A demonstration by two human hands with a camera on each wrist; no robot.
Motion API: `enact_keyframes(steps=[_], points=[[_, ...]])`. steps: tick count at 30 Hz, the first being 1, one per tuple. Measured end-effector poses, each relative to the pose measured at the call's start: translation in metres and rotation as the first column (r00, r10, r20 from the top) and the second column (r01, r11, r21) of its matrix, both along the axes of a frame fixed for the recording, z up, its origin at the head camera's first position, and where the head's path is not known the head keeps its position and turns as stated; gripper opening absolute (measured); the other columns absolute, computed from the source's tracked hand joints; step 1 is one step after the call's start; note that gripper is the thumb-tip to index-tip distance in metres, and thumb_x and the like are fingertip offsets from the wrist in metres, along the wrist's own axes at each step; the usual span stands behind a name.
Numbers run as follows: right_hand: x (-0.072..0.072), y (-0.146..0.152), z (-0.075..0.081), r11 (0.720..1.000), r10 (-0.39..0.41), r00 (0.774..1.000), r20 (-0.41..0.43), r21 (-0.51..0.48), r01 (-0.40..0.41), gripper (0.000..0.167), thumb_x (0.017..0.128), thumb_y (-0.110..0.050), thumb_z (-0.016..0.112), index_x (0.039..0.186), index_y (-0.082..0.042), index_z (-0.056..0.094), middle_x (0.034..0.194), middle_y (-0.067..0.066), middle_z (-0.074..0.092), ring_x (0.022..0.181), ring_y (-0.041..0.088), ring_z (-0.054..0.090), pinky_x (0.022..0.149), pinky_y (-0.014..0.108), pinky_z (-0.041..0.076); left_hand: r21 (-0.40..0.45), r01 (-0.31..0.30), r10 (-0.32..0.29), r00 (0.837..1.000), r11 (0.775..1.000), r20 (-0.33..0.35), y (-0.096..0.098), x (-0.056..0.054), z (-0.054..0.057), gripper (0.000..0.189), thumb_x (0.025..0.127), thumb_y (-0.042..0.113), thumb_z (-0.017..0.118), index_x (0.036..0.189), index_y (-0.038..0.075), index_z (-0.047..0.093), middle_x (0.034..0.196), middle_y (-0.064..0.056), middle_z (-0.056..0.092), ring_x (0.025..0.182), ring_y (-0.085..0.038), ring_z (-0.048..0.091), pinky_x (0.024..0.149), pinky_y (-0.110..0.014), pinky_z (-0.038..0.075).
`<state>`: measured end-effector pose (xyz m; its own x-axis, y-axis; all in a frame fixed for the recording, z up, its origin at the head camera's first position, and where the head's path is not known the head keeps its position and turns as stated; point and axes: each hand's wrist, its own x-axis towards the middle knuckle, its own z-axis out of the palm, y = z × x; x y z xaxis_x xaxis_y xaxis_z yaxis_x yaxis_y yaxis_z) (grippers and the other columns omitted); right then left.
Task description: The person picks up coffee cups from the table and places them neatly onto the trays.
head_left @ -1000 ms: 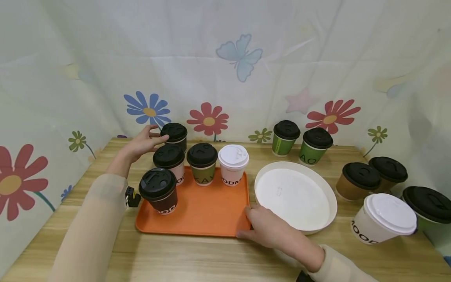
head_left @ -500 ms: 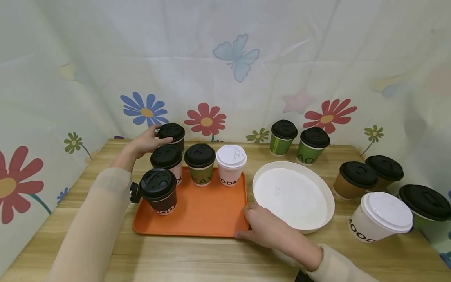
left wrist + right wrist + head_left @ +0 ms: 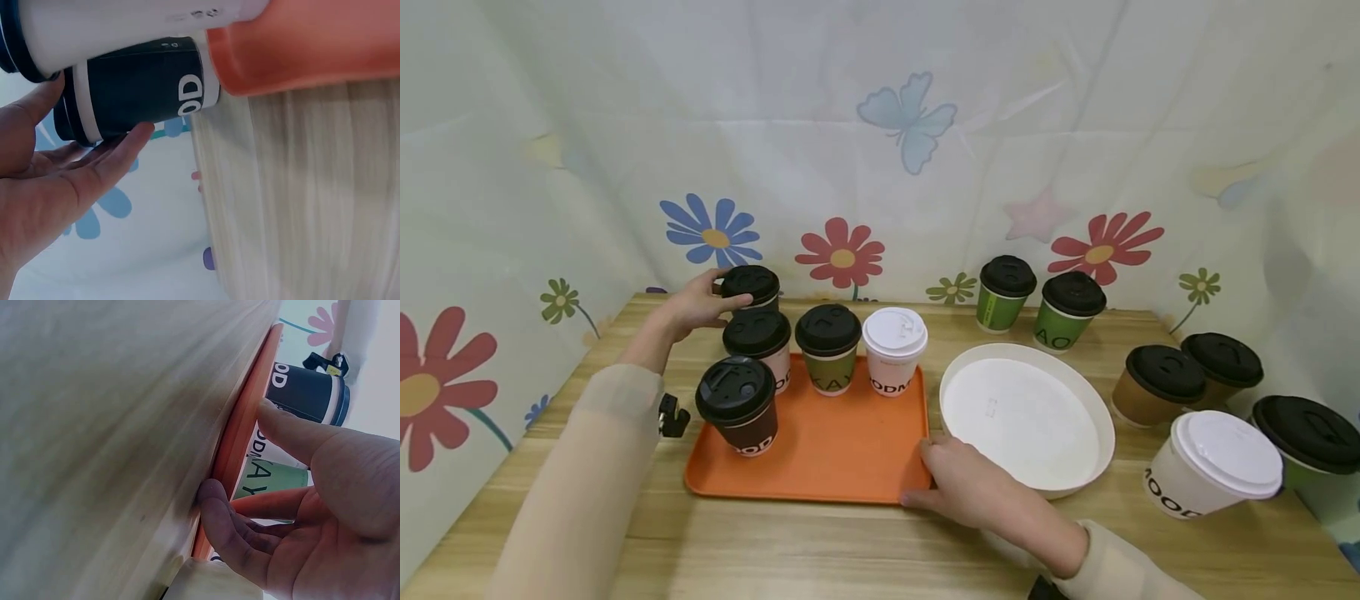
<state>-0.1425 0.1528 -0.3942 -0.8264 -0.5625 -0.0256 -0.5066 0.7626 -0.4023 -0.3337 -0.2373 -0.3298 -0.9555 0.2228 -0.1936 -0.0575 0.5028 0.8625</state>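
Note:
My left hand [image 3: 696,302] grips a dark paper coffee cup [image 3: 752,287] with a black lid, behind the tray's back-left corner. In the left wrist view the thumb and fingers lie around that dark cup [image 3: 147,90], beside a pale cup [image 3: 125,28]. My right hand [image 3: 970,483] pinches the right edge of an orange tray [image 3: 842,450] near its front corner. On the tray stand a dark brown cup [image 3: 741,408], a pink cup [image 3: 760,342] and an olive cup [image 3: 827,350], all black-lidded, plus a pale pink cup [image 3: 895,350] with a white lid.
A round white dish [image 3: 1026,417] sits close to the tray's right side. Two green cups [image 3: 1003,296] stand behind it. Further right are brown cups [image 3: 1157,387], a white cup [image 3: 1210,467] and another green cup [image 3: 1307,437]. A patterned curtain [image 3: 805,125] hangs behind the table.
My left hand has closed further around the dark cup at the back and shifted it a little to the left. The right hand stays on the tray edge.

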Motion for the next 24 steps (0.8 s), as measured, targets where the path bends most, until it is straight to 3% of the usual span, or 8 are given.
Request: enact_keyframes(steps=[5,11,17,24], points=[[0.0,0.0,0.0,1.0,0.004,1.0,0.002,-0.006,-0.004,0.034,0.087,-0.029,0.085,0.086,-0.006,0.06,0.076,-0.002,0.048,0.065,0.013,0.047,0.055,0.029,0.041,0.011,-0.012,0.012,1.0,1.0,0.004,-0.011,0.009,-0.001,0.087,0.107,0.022,0.058,0.161,-0.003,-0.005,0.156,-0.04,0.021,0.139,-0.051,0.038,0.109,-0.059,0.039],[0.0,0.001,-0.001,1.0,0.0,1.0,0.013,-0.005,0.0,0.035,0.087,-0.03,0.085,0.087,-0.005,0.06,0.076,-0.001,0.049,0.066,0.013,0.047,0.055,0.029,0.041,-0.018,-0.043,0.044,0.999,0.999,0.016,-0.022,0.018,0.003,0.091,0.105,0.024,0.063,0.161,-0.004,-0.003,0.16,-0.038,0.015,0.14,-0.05,0.037,0.108,-0.055,0.042],[0.0,0.001,-0.001,1.0,-0.004,1.0,0.016,-0.001,0.004,0.035,0.087,-0.031,0.085,0.088,-0.005,0.061,0.075,-0.002,0.049,0.065,0.013,0.047,0.054,0.029,0.041,-0.045,-0.063,0.064,0.997,0.997,0.034,-0.025,0.021,0.004,0.099,0.102,0.03,0.067,0.161,-0.004,-0.006,0.161,-0.038,0.01,0.144,-0.05,0.03,0.112,-0.057,0.036],[0.0,0.0,-0.001,1.0,0.001,1.0,0.005,-0.002,-0.001,0.035,0.087,-0.03,0.085,0.087,-0.005,0.06,0.075,-0.002,0.048,0.064,0.012,0.047,0.054,0.029,0.041,0.017,-0.099,0.098,0.995,0.995,0.032,-0.021,0.018,-0.005,0.106,0.101,0.031,0.068,0.161,0.004,-0.014,0.163,-0.037,0.003,0.145,-0.052,0.026,0.111,-0.059,0.037]])
